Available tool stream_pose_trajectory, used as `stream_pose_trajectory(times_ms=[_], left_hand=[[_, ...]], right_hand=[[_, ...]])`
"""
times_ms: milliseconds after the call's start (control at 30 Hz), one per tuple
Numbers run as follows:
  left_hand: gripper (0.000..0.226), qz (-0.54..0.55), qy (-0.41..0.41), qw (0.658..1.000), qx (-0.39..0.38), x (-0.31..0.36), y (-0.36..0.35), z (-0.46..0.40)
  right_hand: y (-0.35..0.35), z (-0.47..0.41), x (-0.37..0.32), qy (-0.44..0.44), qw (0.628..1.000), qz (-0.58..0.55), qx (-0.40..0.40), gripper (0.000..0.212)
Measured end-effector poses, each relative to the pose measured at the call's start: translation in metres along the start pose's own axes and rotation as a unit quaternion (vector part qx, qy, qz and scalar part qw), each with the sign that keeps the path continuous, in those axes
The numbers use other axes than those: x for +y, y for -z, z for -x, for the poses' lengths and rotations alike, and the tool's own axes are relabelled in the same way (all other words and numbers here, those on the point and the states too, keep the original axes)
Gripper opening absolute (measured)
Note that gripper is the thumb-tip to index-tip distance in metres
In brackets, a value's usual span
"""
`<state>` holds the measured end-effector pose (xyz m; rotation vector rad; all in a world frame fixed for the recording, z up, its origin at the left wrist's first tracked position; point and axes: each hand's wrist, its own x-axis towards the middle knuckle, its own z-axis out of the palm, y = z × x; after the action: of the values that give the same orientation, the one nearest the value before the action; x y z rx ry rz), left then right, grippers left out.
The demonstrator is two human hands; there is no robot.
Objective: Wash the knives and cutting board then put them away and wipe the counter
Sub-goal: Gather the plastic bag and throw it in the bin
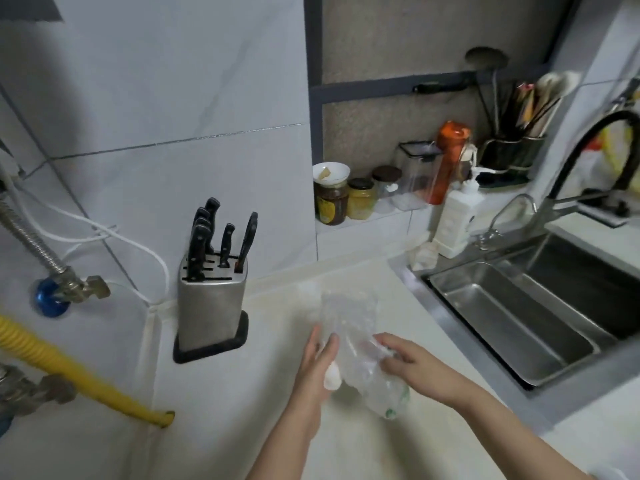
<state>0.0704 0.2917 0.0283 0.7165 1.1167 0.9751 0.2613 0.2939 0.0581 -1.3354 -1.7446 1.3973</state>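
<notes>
Both my hands are over the pale counter (363, 445), working a crumpled clear plastic bag (349, 323). My left hand (317, 362) lies with straight fingers against the bag's left side, and a small white lump (331, 375) shows by its palm. From the right, my right hand (410, 362) grips the bag with curled fingers. A steel knife block (211, 303) stands at the back left against the wall, with several black-handled knives (202, 237) in its slots. No cutting board is in view.
A steel sink (588, 282) with a steel tray (502, 320) inside sits at the right, under a black faucet (588, 143). A white soap bottle (457, 216), jars (346, 202) and a utensil holder (512, 157) line the back ledge. Gas pipes and a yellow hose (79, 372) run along the left wall.
</notes>
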Motion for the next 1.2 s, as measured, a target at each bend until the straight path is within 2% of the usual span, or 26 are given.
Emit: stream_pose_trajectory(times_ms=[67,133,233,300,367,467,533,600,733,800,867,933,1000,1033,1100,1200], left_hand=[[0.089,0.006,0.011,0.999,-0.048,-0.007,-0.031,0.004],[0.087,0.02,0.02,0.997,-0.068,-0.015,-0.062,0.007],[0.064,0.021,0.014,0.997,-0.074,-0.029,-0.11,0.018],[0.054,0.009,0.004,0.996,-0.093,-0.039,-0.142,0.029],[0.053,-0.015,0.003,0.993,-0.116,-0.049,-0.173,0.042],[0.048,-0.061,0.016,0.985,-0.16,-0.069,-0.223,0.064],[0.047,-0.105,0.035,0.973,-0.2,-0.082,-0.255,0.085],[0.048,-0.138,0.065,0.958,-0.244,-0.096,-0.286,0.108],[0.057,-0.232,0.108,0.905,-0.34,-0.125,-0.34,0.147],[0.047,-0.259,0.111,0.876,-0.392,-0.144,-0.365,0.169],[0.033,-0.253,0.114,0.859,-0.431,-0.163,-0.391,0.19],[0.031,-0.21,0.132,0.858,-0.449,-0.184,-0.418,0.204],[0.06,-0.191,0.137,0.849,-0.473,-0.211,-0.441,0.212],[0.073,-0.206,0.115,0.834,-0.498,-0.223,-0.452,0.216],[0.086,-0.272,0.037,0.793,-0.544,-0.246,-0.477,0.229],[0.077,-0.365,-0.099,0.733,-0.566,-0.281,-0.514,0.249]], right_hand=[[0.012,0.028,-0.003,-0.013,1.0,-0.023,0.002,0.039],[0.024,0.057,-0.001,-0.015,0.999,-0.029,0.012,0.039],[0.044,0.104,0.011,-0.007,0.996,-0.05,0.078,0.03],[0.058,0.137,0.023,0.005,0.984,-0.078,0.159,0.021],[0.071,0.17,0.036,0.017,0.959,-0.09,0.269,0.033],[0.094,0.224,0.053,0.016,0.924,-0.028,0.38,0.07],[0.112,0.262,0.067,0.017,0.917,0.016,0.397,0.088],[0.13,0.303,0.078,0.008,0.92,0.041,0.39,0.097],[0.154,0.388,0.099,-0.011,0.944,-0.066,0.322,0.091],[0.159,0.431,0.114,-0.005,0.94,-0.134,0.313,0.085],[0.159,0.471,0.129,-0.009,0.91,-0.208,0.359,0.074],[0.156,0.508,0.144,-0.019,0.862,-0.25,0.44,0.062],[0.154,0.538,0.158,-0.028,0.808,-0.26,0.528,0.044],[0.154,0.552,0.168,-0.035,0.775,-0.26,0.575,0.035],[0.153,0.573,0.182,-0.045,0.708,-0.262,0.655,0.025],[0.151,0.6,0.205,-0.081,0.643,-0.272,0.711,0.016]])
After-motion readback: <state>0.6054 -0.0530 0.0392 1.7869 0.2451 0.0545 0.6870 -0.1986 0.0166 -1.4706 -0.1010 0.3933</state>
